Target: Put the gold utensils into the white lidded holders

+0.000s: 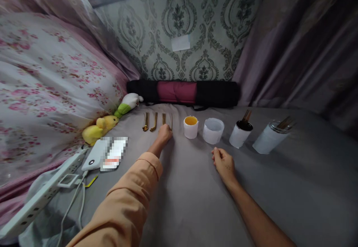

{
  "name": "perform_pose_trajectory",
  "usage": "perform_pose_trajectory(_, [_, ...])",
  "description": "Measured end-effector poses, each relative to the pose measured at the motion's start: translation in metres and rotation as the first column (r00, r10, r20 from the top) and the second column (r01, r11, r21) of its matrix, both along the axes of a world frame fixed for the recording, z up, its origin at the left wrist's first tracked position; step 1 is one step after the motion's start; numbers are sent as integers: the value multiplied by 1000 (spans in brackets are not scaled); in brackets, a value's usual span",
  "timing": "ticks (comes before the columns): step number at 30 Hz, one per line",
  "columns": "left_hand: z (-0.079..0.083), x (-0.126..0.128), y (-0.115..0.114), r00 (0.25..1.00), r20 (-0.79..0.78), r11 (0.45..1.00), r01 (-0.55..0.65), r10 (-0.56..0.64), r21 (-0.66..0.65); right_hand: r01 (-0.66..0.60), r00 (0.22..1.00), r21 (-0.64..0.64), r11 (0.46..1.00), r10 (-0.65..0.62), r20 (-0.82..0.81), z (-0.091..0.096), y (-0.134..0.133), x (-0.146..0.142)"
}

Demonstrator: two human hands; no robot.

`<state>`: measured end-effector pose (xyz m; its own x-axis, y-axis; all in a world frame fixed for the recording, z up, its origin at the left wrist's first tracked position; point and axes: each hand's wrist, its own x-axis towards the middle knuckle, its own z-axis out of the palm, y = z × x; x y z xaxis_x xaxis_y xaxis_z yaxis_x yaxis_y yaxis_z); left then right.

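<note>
My left hand point(165, 132) is closed at the near end of a row of thin brown sticks with bent ends; what its fingers hold is hidden. Two small bundles, a left bundle point(145, 122) and a middle bundle point(154, 122), lie to its left. A third bundle point(164, 118) shows just beyond the knuckles, and a single thin stick point(171, 121) stands out at their right. My right hand point(224, 164) is curled shut above the grey sheet, with nothing showing in its fingers. It is nearest a white-wrapped empty-looking cup point(213, 136).
Beyond my hands stand a white-wrapped cup with yellow inside point(191, 130), a dark-topped container point(238, 137) holding sticks, and a tilted-looking jar point(267, 140) with more sticks. At left lie a power strip point(41, 198), a white device point(95, 155) and plush toys point(97, 130). A black-and-maroon roll point(177, 92) lies at the back.
</note>
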<state>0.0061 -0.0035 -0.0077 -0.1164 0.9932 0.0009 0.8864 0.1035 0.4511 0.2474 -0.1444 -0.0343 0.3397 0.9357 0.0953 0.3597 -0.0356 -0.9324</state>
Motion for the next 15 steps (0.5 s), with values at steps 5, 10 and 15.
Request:
perform_pose_trajectory(5, [1, -3, 1, 991, 131, 999, -36, 38, -18, 7, 1000, -18, 1000, -7, -15, 2, 1, -1])
perform_pose_trajectory(10, [-1, 0, -3, 927, 358, 993, -93, 115, -78, -3, 999, -16, 1000, 3, -41, 3, 0, -1])
perform_pose_trajectory(15, [-5, 11, -9, 749, 640, 984, -109, 173, -139, -13, 997, -20, 1000, 12, -79, 2, -1, 0])
